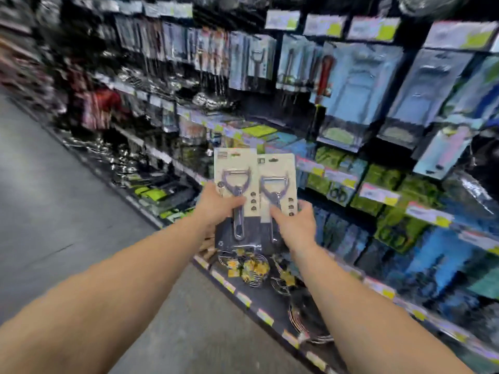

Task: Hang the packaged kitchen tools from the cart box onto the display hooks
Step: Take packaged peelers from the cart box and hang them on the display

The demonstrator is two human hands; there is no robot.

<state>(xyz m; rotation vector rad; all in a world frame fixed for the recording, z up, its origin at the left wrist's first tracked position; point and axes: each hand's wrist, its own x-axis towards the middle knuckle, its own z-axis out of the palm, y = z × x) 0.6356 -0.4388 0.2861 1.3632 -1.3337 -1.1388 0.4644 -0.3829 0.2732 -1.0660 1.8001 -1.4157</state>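
Two carded peelers are held up side by side in front of the display wall. My left hand (216, 205) grips the left peeler pack (234, 168), thumb across its front. My right hand (295, 224) grips the right peeler pack (278, 171), thumb on its face and fingers behind. Each pack is a cream card with a dark lower part and a grey Y-shaped peeler. Hanging packaged tools (259, 58) fill the hooks above and behind. The view is blurred, and the cart box is out of sight.
Shelves with green and blue packs (383, 190) run along the right. Wire whisks with yellow tags (247, 268) lie on the low shelf under my hands. Price labels (378, 194) line the shelf edges. Grey aisle floor (54, 198) stretches to the left.
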